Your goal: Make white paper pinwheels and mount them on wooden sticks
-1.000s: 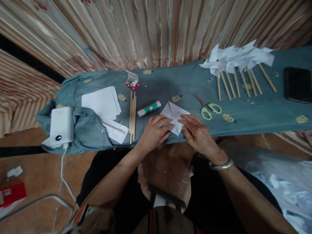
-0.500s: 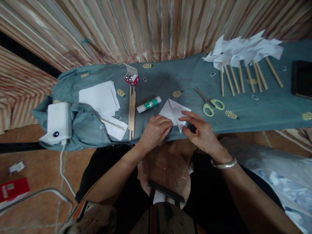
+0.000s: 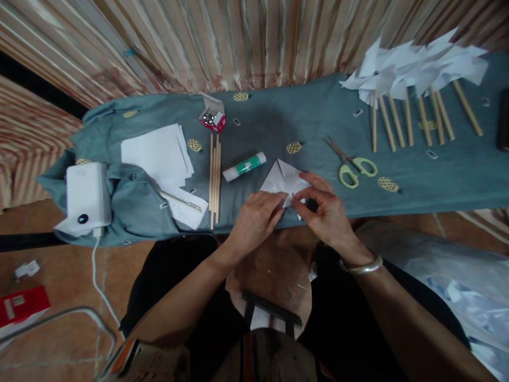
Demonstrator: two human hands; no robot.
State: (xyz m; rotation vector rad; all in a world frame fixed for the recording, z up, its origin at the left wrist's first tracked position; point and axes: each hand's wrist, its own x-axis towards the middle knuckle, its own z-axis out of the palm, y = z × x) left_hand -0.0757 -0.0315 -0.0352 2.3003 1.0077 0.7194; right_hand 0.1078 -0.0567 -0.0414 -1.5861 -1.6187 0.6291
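Head view: the right grip (image 3: 328, 215) pinches a creased, pointed white paper (image 3: 283, 179) on the blue-green cloth-covered tabletop (image 3: 306, 116); the left grip (image 3: 254, 217) touches it, whether pinching I cannot tell. Beyond the left grip lies a cylindrical green-and-white glue stick (image 3: 244, 166).

There were 8 pinwheel sticks (image 3: 409, 124); paper pinwheels (image 3: 421, 66) overlapped, no. unclear; approx 4 loose wooden sticks (image 3: 214, 183), 1 folded paper (image 3: 284, 178), 1 glue stick (image 3: 244, 166), 1 pr scissors (image 3: 347, 158), 1 pen (image 3: 183, 200), 1 pwr bank (image 3: 88, 193), 1 box (image 3: 212, 121) w/ metal bits, 1 stack of white sheets (image 3: 153, 154), bits + sheets uncountable
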